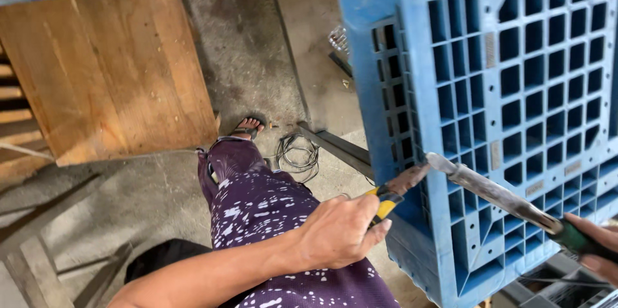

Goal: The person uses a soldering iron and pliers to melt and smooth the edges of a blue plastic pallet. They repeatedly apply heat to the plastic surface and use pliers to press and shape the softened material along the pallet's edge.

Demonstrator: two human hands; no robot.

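Concrete workshop floor [257, 44], plywood sheet [109, 63] lying behind. Left hand [341, 231] clenching yellow-handled pliers [396, 192]; right hand [599, 247] gripping green-handled blade [502, 195]. Both tools meeting at edge of blue plastic pallet [515, 89], standing upright. Pallet looking stiff, bulky; ribbed openings offering handholds.

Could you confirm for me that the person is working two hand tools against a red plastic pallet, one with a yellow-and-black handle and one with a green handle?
Not quite: the head view shows the moulded plastic grid pallet is blue, not red. The rest holds: the left hand grips the yellow-and-black-handled pliers, and the right hand holds the green-handled metal tool, both tips at the pallet's edge.
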